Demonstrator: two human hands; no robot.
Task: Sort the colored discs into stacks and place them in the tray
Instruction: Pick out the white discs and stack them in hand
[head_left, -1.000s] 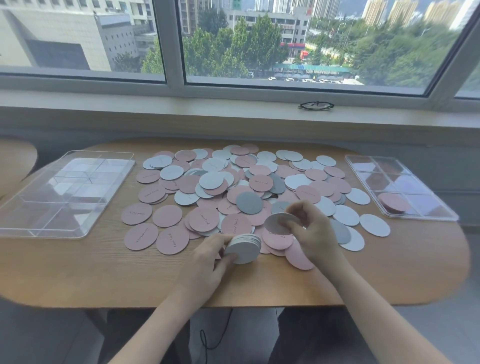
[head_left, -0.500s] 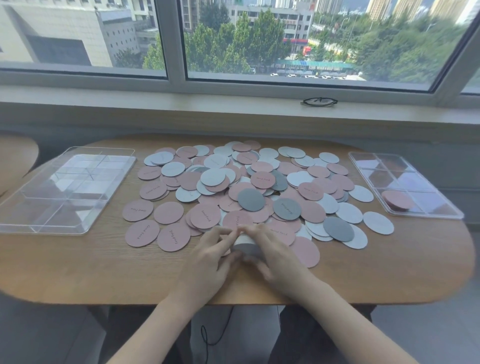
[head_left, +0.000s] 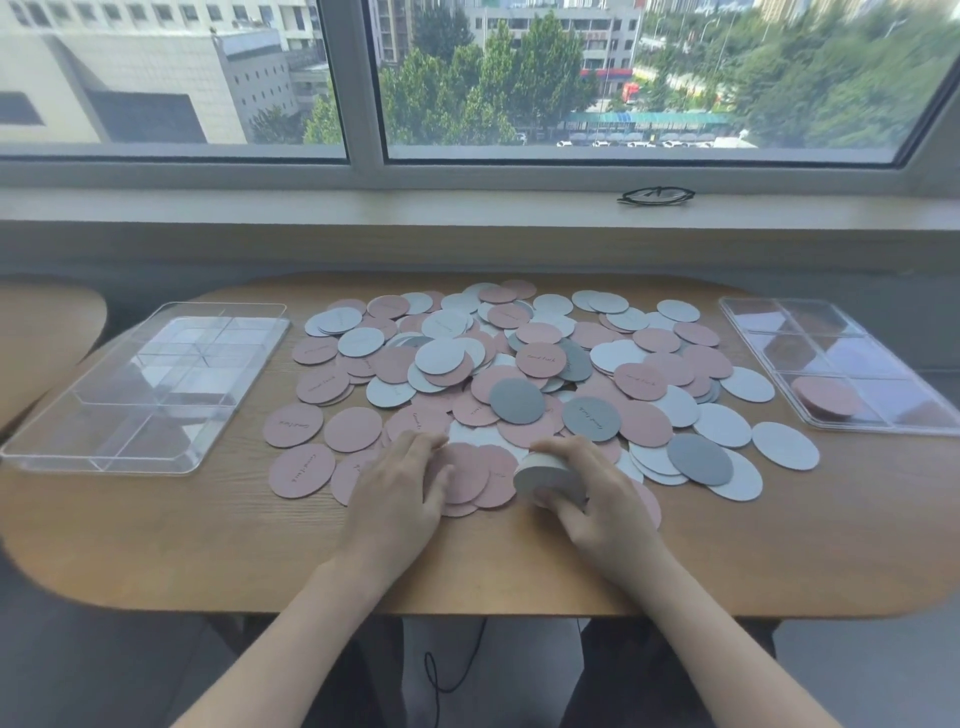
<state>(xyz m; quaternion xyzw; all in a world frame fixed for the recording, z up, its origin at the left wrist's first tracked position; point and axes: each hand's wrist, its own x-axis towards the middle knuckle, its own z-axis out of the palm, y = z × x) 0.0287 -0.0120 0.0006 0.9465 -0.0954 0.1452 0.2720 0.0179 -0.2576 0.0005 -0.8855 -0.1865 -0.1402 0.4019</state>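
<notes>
near the front edge of the wooden surface (head_left: 156, 545), my right hand (head_left: 597, 512) curls round a small stack of grey discs (head_left: 545, 480), tipped on its side so the dark face looks toward my left hand (head_left: 400, 499). that hand lies flat with fingers spread, pressing on pink discs just beside the stack. behind the stack the scattered discs (head_left: 519, 374) lie in pink, pale grey and dark grey, many overlapping. well left of the stack sits an empty clear tray (head_left: 31, 452) with dividers; well right of it a second clear tray (head_left: 883, 428) holds one pink pile (head_left: 826, 397) in a near compartment. far behind the stack, a pair of glasses (head_left: 655, 196) rests on the windowsill.

what could go wrong, as i judge it: the stack is tilted and held only round its edges, so a loose grip could let it fan out and mix back into the heap. my left hand could also drag pink discs toward the surface's edge.

some discs carry a short handwritten-style line, but it is too small for me to read. i see no brands.
</notes>
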